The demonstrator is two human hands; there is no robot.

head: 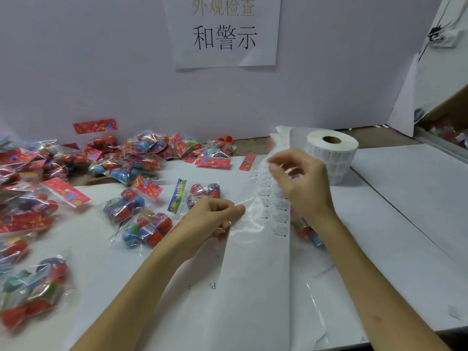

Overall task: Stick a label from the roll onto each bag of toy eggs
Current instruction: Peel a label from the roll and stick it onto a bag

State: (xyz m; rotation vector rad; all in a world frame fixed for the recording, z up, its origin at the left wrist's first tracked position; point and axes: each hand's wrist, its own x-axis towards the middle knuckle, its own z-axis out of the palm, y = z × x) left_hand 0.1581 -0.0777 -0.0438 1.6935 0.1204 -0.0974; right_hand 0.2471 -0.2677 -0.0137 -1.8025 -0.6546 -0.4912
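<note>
The step in hand is judged to be peeling: a sticker is being picked from the strip [255, 249]. The roll [331, 153] is stood on end at the back right of the table [405, 198]. Its long strip is laid out from there toward the front edge. The left edge of the strip seems to be pinched by the left hand [212, 221], and the fingers are curled in tight. The right hand [301, 183] is held higher up, right at the strip, with its fingers bent and the thumb close to them. It is blurred, so it cannot be told if a sticker is caught there.

Many bags of toy eggs [121, 171] are spread over the left side of the table. One bag [202, 193] is laid just behind the left hand. For the next move, a sticker must be lifted clean off. Then a bag must be chosen and the sticker pressed flat on it with no wrinkles.

Another bag [307, 233] is mostly hidden under the strip and the right arm. The tiny print on the labels [279, 220] cannot be read. It cannot be seen which bags are already done. The sign [222, 31] on the wall is cut off at the top, and some bags are cut off at the left edge.
</note>
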